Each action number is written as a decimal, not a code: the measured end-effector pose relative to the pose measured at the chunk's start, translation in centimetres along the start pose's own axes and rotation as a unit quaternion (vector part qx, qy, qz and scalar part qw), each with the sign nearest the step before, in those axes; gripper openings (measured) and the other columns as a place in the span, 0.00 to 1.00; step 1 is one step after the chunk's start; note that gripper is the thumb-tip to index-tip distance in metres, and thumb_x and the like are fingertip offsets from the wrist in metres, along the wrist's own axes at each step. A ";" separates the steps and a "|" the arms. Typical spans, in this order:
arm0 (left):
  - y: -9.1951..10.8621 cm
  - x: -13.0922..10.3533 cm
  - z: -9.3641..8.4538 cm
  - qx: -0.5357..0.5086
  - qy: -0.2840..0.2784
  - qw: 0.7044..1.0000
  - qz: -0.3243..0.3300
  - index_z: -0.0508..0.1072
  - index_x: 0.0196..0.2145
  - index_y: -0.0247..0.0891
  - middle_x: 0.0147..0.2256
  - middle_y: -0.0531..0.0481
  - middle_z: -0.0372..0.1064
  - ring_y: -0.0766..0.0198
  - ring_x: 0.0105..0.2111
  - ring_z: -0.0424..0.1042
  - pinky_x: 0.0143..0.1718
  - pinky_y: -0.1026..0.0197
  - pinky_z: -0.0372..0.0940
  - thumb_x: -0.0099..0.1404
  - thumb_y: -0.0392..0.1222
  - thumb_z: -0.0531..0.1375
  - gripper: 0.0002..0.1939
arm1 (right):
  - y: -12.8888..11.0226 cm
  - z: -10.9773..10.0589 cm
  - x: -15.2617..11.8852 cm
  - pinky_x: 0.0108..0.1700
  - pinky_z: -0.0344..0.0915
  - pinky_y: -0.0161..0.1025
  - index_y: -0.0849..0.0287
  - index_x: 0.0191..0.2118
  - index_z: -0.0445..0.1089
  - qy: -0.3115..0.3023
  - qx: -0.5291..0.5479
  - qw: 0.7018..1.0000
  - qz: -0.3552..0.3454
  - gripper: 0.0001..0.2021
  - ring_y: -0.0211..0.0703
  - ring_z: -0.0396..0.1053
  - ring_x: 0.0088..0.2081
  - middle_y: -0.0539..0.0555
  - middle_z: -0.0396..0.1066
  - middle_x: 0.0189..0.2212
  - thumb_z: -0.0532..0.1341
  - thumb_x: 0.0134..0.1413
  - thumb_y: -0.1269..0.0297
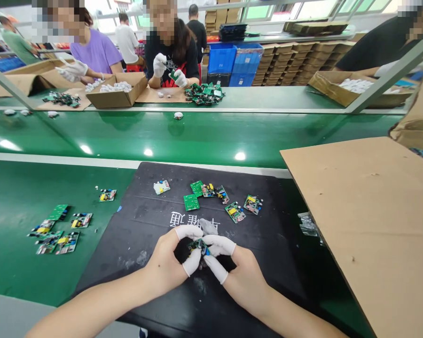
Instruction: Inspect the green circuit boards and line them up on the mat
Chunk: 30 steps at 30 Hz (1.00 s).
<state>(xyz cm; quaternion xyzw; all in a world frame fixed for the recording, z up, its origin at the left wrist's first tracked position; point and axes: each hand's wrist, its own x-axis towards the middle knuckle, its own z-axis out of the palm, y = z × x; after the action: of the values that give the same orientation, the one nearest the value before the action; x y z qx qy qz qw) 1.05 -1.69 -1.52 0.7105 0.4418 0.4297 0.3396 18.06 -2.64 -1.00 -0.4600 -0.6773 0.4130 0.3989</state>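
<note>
The left hand (pixel 167 259) and right hand (pixel 245 266), fingertips (pixel 216 269) pinched in, both hold one circuit board (pixel 198 244) above the black mat (pixel 264 239); a grey lump (pixel 208 227) lies just beyond; other boards (pixel 235 212) lie farther back.

One head-worn view; we look forward and down from the near edge of the black mat (pixel 137 225). Nearest us, left hand (pixel 167 258) and right hand (pixel 248 270), below centre, over the mat. Its far edge spans mid-view; part of its near edge falls out below. Past that we face across the green belt (pixel 204 136) toward co-workers (pixel 183 56), well off.
</note>
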 end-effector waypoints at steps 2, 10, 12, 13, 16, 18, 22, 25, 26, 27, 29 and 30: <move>0.2 0.1 0.0 -0.026 -0.004 0.999 -0.041 0.68 0.36 0.37 0.32 0.50 0.72 0.66 0.31 0.72 0.34 0.65 0.70 0.57 0.31 0.55 0.09 | 0.1 0.0 0.0 0.35 0.72 0.32 0.57 0.44 0.70 0.005 0.006 1.000 0.005 0.13 0.37 0.74 0.27 0.48 0.76 0.27 0.57 0.52 0.71; -0.1 0.0 0.0 -0.062 -0.013 0.995 -0.073 0.70 0.35 0.36 0.36 0.46 0.73 0.62 0.37 0.73 0.41 0.61 0.69 0.58 0.34 0.57 0.06 | 0.6 0.0 0.1 0.36 0.72 0.33 0.58 0.42 0.68 0.034 0.030 0.999 0.016 0.10 0.37 0.74 0.26 0.47 0.74 0.24 0.57 0.52 0.72; -0.3 -0.1 0.0 -0.062 -0.001 0.996 -0.060 0.70 0.36 0.36 0.39 0.45 0.73 0.60 0.41 0.72 0.44 0.59 0.69 0.59 0.34 0.57 0.06 | 0.8 -0.1 0.0 0.36 0.72 0.35 0.59 0.42 0.68 0.032 0.041 0.998 0.029 0.10 0.38 0.74 0.27 0.48 0.75 0.24 0.57 0.53 0.71; -0.3 -0.1 0.0 -0.062 0.005 0.997 -0.053 0.70 0.35 0.36 0.40 0.44 0.73 0.59 0.42 0.72 0.44 0.58 0.69 0.59 0.34 0.57 0.06 | 0.8 -0.2 0.1 0.36 0.72 0.35 0.59 0.42 0.68 0.034 0.040 0.998 0.034 0.10 0.39 0.74 0.28 0.49 0.75 0.25 0.57 0.53 0.70; -0.4 0.2 -0.2 -0.051 0.023 0.998 -0.031 0.71 0.33 0.37 0.39 0.43 0.73 0.58 0.42 0.72 0.45 0.56 0.69 0.60 0.34 0.56 0.04 | 1.1 -0.8 0.4 0.36 0.72 0.36 0.59 0.41 0.69 0.054 0.023 0.998 0.036 0.10 0.39 0.73 0.27 0.50 0.75 0.26 0.58 0.52 0.69; -0.6 0.6 -0.3 -0.029 0.034 0.999 -0.013 0.72 0.32 0.37 0.38 0.45 0.73 0.59 0.42 0.72 0.44 0.56 0.68 0.61 0.33 0.56 0.05 | 1.5 -1.3 0.8 0.36 0.72 0.37 0.59 0.40 0.70 0.093 0.015 0.995 0.030 0.09 0.39 0.73 0.27 0.49 0.73 0.24 0.58 0.52 0.68; -1.3 1.5 -0.2 0.055 0.031 0.997 0.047 0.73 0.32 0.39 0.37 0.47 0.73 0.60 0.41 0.72 0.44 0.56 0.67 0.61 0.32 0.56 0.06 | 2.4 -2.4 1.9 0.37 0.72 0.39 0.59 0.39 0.70 0.176 0.071 0.980 0.052 0.09 0.40 0.73 0.30 0.52 0.74 0.28 0.60 0.51 0.64; -2.1 2.3 0.3 0.149 0.020 0.984 0.097 0.73 0.34 0.39 0.38 0.47 0.73 0.60 0.40 0.71 0.44 0.55 0.67 0.62 0.32 0.56 0.07 | 2.9 -2.6 2.4 0.37 0.73 0.39 0.59 0.38 0.70 0.186 0.120 0.973 0.067 0.09 0.42 0.73 0.32 0.55 0.75 0.33 0.61 0.49 0.62; -2.4 2.5 0.5 0.186 0.018 0.976 0.113 0.73 0.34 0.40 0.39 0.48 0.73 0.60 0.40 0.71 0.43 0.55 0.67 0.62 0.32 0.56 0.07 | 3.0 -2.6 2.5 0.37 0.73 0.39 0.59 0.38 0.71 0.188 0.125 0.972 0.065 0.09 0.42 0.73 0.33 0.56 0.75 0.34 0.61 0.49 0.63; -2.7 2.7 0.6 0.227 0.013 0.965 0.129 0.73 0.35 0.40 0.39 0.48 0.73 0.59 0.40 0.71 0.43 0.55 0.67 0.62 0.32 0.56 0.07 | 3.1 -2.6 2.6 0.38 0.72 0.39 0.59 0.37 0.71 0.189 0.127 0.972 0.062 0.09 0.42 0.73 0.33 0.56 0.75 0.34 0.61 0.49 0.63; -3.2 3.0 0.6 0.309 0.001 0.936 0.171 0.73 0.37 0.40 0.42 0.47 0.73 0.57 0.41 0.71 0.44 0.53 0.66 0.63 0.33 0.56 0.08 | 3.2 -2.5 2.8 0.39 0.72 0.39 0.60 0.37 0.71 0.190 0.125 0.972 0.054 0.09 0.42 0.73 0.34 0.56 0.75 0.34 0.61 0.48 0.64; -3.3 3.0 0.4 0.344 -0.006 0.918 0.196 0.73 0.38 0.41 0.43 0.47 0.73 0.56 0.42 0.70 0.45 0.52 0.65 0.63 0.33 0.55 0.08 | 3.2 -2.4 2.8 0.39 0.72 0.39 0.60 0.37 0.71 0.193 0.122 0.972 0.050 0.09 0.41 0.73 0.33 0.55 0.75 0.33 0.60 0.48 0.65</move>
<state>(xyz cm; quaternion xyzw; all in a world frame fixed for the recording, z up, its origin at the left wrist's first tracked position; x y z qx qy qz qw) 1.04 2.24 -3.59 0.8582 0.4126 0.3050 -0.0139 20.53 1.21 -2.68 -0.5120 -0.5081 0.4152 0.5543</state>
